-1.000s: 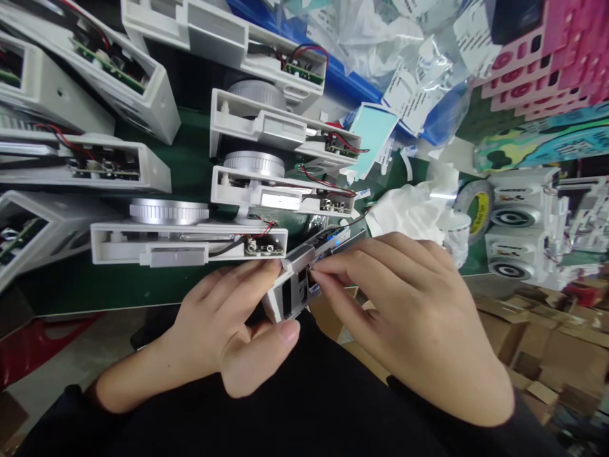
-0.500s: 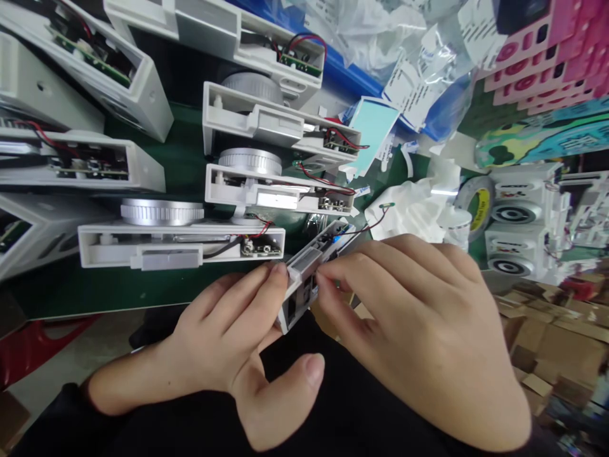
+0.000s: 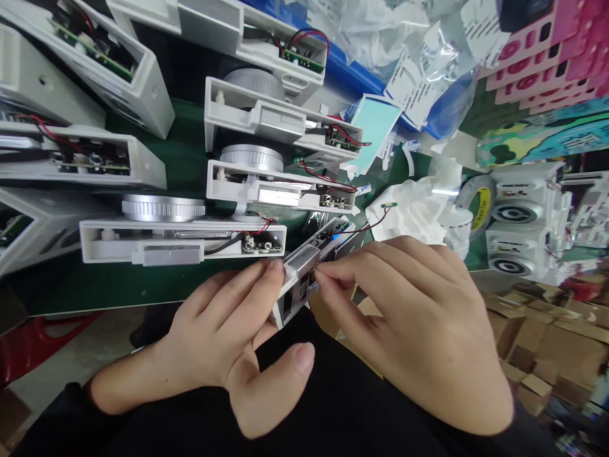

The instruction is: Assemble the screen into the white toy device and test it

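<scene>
At the near edge of the green bench top (image 3: 185, 146), a small white housing (image 3: 297, 285) is held tilted in the air over the person's dark lap, gripped by both hands.

- Left hand (image 3: 223, 336): fingers half curled, tips pressed on the housing's near end. The thumb sticks out below, off the part.
- Right hand (image 3: 419, 324): fingers bent close together, index tip on the housing's side. Thumb hidden, so I cannot tell how it grips.
- Just beyond the housing: a long white casing (image 3: 183, 240) on the bench, circuit board and red-black wires exposed, a silver dial (image 3: 163, 207) behind it. More open casings lie in rows further back.
- Right of the housing: crumpled white wrap (image 3: 413, 206), then a tape roll (image 3: 478, 202).
- Far right, below bench level: cardboard boxes (image 3: 547, 343).
- Far left, low: a red stool (image 3: 42, 336) on grey floor.
</scene>
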{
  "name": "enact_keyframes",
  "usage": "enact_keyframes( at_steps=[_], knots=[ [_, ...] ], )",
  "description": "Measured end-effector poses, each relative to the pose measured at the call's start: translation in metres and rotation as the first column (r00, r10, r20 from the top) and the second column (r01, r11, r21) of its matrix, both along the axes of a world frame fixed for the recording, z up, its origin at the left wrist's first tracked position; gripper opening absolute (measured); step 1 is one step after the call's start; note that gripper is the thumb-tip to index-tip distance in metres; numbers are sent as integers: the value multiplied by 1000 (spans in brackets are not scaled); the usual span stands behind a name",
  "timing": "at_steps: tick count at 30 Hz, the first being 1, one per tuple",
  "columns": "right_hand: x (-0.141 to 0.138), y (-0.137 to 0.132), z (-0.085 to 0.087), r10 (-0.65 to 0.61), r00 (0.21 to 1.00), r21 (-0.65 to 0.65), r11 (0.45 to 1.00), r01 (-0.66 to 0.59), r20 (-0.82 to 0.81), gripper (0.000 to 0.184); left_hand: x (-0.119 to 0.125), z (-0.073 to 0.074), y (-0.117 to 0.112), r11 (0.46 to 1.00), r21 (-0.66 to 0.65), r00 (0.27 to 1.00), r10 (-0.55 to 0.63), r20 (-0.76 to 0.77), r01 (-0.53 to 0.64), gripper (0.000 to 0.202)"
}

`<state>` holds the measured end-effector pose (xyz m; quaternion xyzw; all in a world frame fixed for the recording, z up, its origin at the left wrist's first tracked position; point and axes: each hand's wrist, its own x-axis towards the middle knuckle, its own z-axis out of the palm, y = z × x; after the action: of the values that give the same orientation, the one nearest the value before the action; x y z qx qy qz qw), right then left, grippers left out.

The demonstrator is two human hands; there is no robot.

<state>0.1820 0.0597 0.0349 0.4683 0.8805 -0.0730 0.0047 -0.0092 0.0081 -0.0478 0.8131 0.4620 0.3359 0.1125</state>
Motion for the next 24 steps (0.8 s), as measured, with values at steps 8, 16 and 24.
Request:
enact_keyframes(
  at_steps=[8,16,24],
  knots=[
    [-4,-2,8,16,999,7,1000,-16,37,25,7,7,5,989,146,998,33,-59,-24,9],
    [-5,-7,-1,-16,1000,97,995,15,16,27,8,6,0,986,163,998,29,-48,-21,11],
    [2,-10,-12,-14,997,92,996,21,-82,19,1,3,-4,997,74,1000,-19,-22,21,19]
  ],
)
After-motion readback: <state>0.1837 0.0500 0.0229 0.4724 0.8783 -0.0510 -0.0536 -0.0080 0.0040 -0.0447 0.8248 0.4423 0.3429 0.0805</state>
